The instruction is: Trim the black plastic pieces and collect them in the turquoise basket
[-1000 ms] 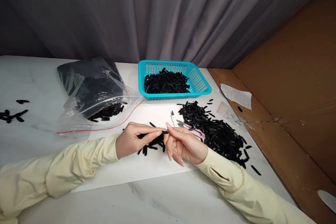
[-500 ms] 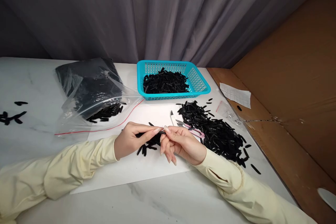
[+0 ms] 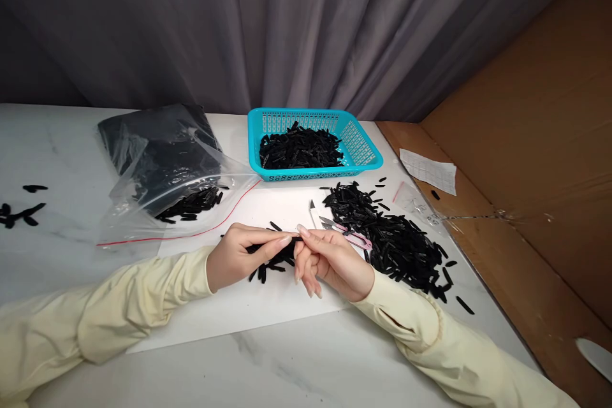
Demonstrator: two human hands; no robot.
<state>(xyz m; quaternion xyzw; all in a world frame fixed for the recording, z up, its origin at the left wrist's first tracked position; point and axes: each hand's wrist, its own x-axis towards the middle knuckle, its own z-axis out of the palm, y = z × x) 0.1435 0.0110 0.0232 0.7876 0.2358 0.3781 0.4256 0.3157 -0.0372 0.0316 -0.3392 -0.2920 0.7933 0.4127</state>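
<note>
Over a white sheet (image 3: 224, 312), my left hand (image 3: 243, 255) pinches one end of a slim black strip (image 3: 296, 239) between thumb and fingers. My right hand (image 3: 332, 258) has its thumb and forefinger closed at the strip's other end, with the remaining fingers curled loosely below. Most of the strip is hidden by the fingertips. Beneath the hands lies a small heap of similar black pieces (image 3: 272, 264), partly covered by them. Just beyond my right hand are pink-handled thread snips (image 3: 357, 240) and a pointed blade with a white handle (image 3: 314, 215).
A turquoise basket (image 3: 315, 174) of black pieces stands at the back. A larger pile (image 3: 401, 245) spreads to the right. On the left is a clear zip bag (image 3: 143, 217) with black contents. A paper slip (image 3: 428, 172) lies near the cardboard wall (image 3: 526, 140).
Both hands stay together at nearly the same spot. My right thumb has lifted slightly and more of the black strip shows between the fingertips. The whole view has shifted a little.
</note>
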